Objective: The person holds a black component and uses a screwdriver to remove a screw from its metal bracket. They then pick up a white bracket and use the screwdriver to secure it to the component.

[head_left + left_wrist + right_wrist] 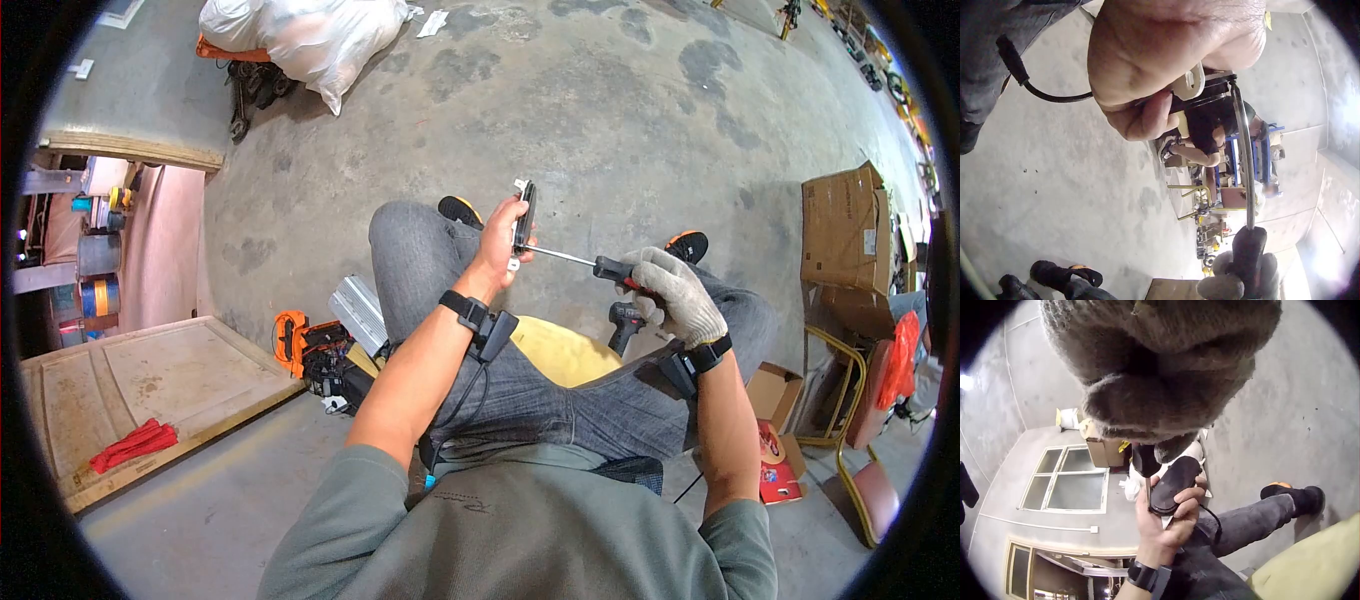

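My bare left hand (495, 248) grips a flat black oval device (1175, 484) with rounded ends. White tabs (1195, 81) stick out from it, and a short black cable (1054, 97) hangs near the palm. My right hand (682, 298), in a grey knitted glove, holds a screwdriver (612, 269) by its dark handle. Its long metal shaft (1245, 150) runs across to the device, and the tip meets the device's edge beside a white tab. In the right wrist view the gloved fingers (1147, 406) hide most of the handle.
Between my legs are a yellow surface (565, 352) and a black cordless drill (626, 322). An orange-and-black tool bag (335, 365) lies by my left knee. Cardboard boxes (845, 225) and a chair frame (848, 390) stand at right, white sacks (320, 40) ahead, a wooden panel (210, 375) at left.
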`<state>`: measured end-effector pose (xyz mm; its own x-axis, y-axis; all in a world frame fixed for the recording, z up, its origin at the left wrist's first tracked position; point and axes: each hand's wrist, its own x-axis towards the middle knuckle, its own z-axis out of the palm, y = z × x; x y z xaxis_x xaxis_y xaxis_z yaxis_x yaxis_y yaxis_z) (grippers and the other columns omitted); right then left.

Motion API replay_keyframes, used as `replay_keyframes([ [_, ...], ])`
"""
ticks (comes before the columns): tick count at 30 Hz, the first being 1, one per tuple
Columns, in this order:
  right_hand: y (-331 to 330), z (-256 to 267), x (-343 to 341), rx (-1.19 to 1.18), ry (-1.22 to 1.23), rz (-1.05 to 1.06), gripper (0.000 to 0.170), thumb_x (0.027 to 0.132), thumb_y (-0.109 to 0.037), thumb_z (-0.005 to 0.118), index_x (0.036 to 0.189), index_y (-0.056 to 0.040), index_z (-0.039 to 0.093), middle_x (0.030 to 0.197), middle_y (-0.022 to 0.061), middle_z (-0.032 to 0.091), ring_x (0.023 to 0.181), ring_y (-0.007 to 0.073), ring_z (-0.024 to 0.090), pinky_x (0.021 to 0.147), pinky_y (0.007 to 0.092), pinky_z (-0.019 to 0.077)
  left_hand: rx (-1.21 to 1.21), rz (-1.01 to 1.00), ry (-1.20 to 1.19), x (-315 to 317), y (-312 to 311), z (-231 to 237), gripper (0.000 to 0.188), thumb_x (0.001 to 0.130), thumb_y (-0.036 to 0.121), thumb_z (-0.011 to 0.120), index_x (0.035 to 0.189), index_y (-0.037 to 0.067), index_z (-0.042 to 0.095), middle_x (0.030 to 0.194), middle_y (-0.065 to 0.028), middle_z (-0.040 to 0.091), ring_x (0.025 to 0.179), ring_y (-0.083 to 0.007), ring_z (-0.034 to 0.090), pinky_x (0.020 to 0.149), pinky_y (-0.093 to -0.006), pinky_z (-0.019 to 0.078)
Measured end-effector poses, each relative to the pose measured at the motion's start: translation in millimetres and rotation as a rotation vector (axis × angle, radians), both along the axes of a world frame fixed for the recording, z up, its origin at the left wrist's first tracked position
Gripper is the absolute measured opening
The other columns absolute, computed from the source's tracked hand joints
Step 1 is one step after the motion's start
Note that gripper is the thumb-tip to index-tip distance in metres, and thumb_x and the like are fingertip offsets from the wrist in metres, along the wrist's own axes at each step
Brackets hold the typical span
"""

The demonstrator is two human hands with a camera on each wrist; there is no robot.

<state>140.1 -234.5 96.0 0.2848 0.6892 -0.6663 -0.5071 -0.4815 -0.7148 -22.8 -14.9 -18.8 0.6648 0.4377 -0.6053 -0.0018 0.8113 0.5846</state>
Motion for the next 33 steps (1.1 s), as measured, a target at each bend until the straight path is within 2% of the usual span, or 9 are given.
replay_keyframes([
  [4,-4,0,5,-0.002,0.078,0.078,0.027,0.096,-0.031,0.057,0.101,-0.0047,0.061,0.071,0.0028,0.059,0.044,0.0074,0.045,0.04,0.0231,0.0344,0.022,-0.018,-0.028,0,1,0,0.049,0.093,0.032,0.059,0.137,0.015,0.048,0.086,-0.0034,0.05,0.056,-0.0121,0.052,0.041,-0.0251,0.0384],
  [7,-1,6,1,-0.179,0.078,-0.047,0.03,0.097,-0.037,0.055,0.097,-0.0073,0.06,0.062,0.0003,0.052,0.04,0.0079,0.041,0.038,0.0232,0.0303,0.096,-0.024,0.026,1,-2,4,0.05,0.093,0.032,0.058,0.138,0.013,0.047,0.085,-0.0025,0.049,0.057,-0.0118,0.052,0.041,-0.0249,0.0381],
  [10,-2,8,3,-0.127,-0.007,0.048,0.029,0.097,-0.035,0.056,0.101,-0.0063,0.059,0.069,0.0018,0.055,0.045,0.0083,0.045,0.042,0.0231,0.0337,0.13,-0.031,0.042,0,-3,4,0.05,0.093,0.032,0.057,0.138,0.012,0.046,0.084,-0.0016,0.048,0.056,-0.0114,0.051,0.041,-0.0247,0.0377],
  [15,-8,-22,0,0.101,-0.421,0.077,0.036,0.097,-0.031,0.057,0.118,-0.002,0.057,0.09,0.0066,0.062,0.061,0.0114,0.055,0.056,0.0238,0.0436,0.106,-0.013,0.027,-1,-1,1,0.04,0.095,0.028,0.057,0.132,0.014,0.049,0.084,-0.0023,0.051,0.054,-0.0119,0.051,0.041,-0.0249,0.0377],
  [19,0,-8,-11,0.048,-0.379,-0.14,0.041,0.099,-0.036,0.054,0.12,-0.001,0.058,0.083,0.0044,0.06,0.057,0.0115,0.054,0.052,0.0245,0.0423,0.102,-0.018,0.005,0,-3,-2,0.039,0.095,0.027,0.056,0.131,0.014,0.05,0.084,-0.002,0.051,0.055,-0.0118,0.051,0.041,-0.0246,0.0374],
  [22,-9,0,1,-0.146,-0.129,0.105,0.042,0.102,-0.04,0.047,0.117,-0.0036,0.06,0.078,0.003,0.058,0.051,0.0086,0.049,0.045,0.0254,0.0376,0.092,0.004,0.015,-7,-9,-2,0.04,0.095,0.028,0.056,0.132,0.014,0.05,0.083,-0.002,0.051,0.056,-0.0119,0.051,0.041,-0.0244,0.0376],
  [29,-13,-27,-5,0.046,-0.393,-0.063,0.042,0.102,-0.042,0.047,0.112,-0.0043,0.061,0.078,0.0018,0.058,0.05,0.0063,0.044,0.045,0.0234,0.0353,0.129,-0.001,0.087,-6,-12,-1,0.044,0.094,0.029,0.057,0.135,0.014,0.048,0.086,-0.003,0.051,0.056,-0.0122,0.052,0.041,-0.0247,0.0378],
  [32,-10,-18,-1,0.083,-0.359,-0.057,0.037,0.096,-0.036,0.055,0.113,-0.0045,0.06,0.078,0.0018,0.058,0.05,0.0057,0.043,0.044,0.0231,0.0343,0.142,-0.018,0.108,-6,-12,-1,0.045,0.094,0.03,0.057,0.136,0.015,0.048,0.086,-0.003,0.051,0.057,-0.0119,0.052,0.042,-0.0245,0.0376],
  [33,-2,-1,5,-0.026,-0.234,0.011,0.03,0.093,-0.025,0.058,0.114,-0.0038,0.057,0.083,0.0034,0.056,0.059,0.0076,0.047,0.051,0.0224,0.0385,0.153,-0.023,0.112,-1,-5,-2,0.046,0.094,0.03,0.057,0.137,0.015,0.048,0.086,-0.0028,0.051,0.057,-0.0118,0.052,0.042,-0.0244,0.0376],
])
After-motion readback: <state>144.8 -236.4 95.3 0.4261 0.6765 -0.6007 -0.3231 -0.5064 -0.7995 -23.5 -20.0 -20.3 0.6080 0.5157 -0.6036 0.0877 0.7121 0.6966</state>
